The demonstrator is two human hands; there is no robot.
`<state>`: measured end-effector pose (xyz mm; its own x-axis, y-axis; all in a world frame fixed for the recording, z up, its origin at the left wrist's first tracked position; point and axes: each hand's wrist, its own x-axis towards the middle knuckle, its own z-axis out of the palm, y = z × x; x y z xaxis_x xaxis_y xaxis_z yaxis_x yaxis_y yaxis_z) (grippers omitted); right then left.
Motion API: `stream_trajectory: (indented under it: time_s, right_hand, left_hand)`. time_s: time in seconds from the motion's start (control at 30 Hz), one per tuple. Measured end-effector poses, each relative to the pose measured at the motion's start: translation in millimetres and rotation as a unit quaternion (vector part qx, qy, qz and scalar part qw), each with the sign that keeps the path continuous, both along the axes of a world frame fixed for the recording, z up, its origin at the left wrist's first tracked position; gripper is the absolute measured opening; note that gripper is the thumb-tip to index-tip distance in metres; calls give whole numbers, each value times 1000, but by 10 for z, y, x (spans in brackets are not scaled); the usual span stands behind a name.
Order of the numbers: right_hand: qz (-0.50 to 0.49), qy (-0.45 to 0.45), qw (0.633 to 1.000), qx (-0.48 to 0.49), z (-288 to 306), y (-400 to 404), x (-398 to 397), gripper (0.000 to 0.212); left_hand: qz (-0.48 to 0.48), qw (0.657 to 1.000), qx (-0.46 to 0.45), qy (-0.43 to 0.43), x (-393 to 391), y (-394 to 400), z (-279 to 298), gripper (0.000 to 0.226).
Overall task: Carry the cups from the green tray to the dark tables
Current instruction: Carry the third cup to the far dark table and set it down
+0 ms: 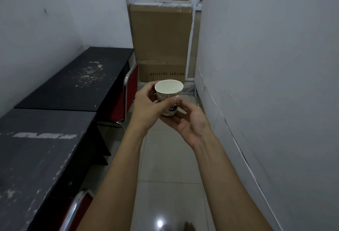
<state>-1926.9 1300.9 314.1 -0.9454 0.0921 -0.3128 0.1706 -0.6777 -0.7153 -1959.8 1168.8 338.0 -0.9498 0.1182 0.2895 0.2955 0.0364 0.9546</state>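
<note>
The cup point(169, 98) is upright in mid-air over the floor, right of the far table point(77, 80). The left hand point(146, 106) wraps its side; the right hand point(190, 120) cups its base. Risk: excess squeeze could buckle the paper wall; a tilt could drop it.

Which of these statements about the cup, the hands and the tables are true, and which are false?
1. Both hands hold the paper cup. True: left hand, right hand.
2. The cup lies on its side. False: it is upright.
3. The dark tables stand at the person's left. True.
4. A cup already stands on the far table. False: none shows there.
5. Cardboard boxes stand at the far end. True.
</note>
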Motion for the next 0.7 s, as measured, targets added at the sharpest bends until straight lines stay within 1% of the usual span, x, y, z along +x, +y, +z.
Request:
stream_trajectory:
  time_s: [0.27,0.47,0.57,0.7]
  right_hand:
    - [43,-4,999,9,-41,430,-1387,33]
    - [86,5,996,30,60,843,-2478,30]
    - [109,6,994,26,70,989,-2963,25]
    - [133,5,991,13,37,1114,-3499,28]
  left_hand:
    - [52,999,-3,4,-1278,414,-77,56]
    - [76,997,4,6,-2228,826,-2,50]
    - [105,994,19,7,-2670,970,-8,52]
    - [135,991,20,-4,-3167,1079,-35,59]
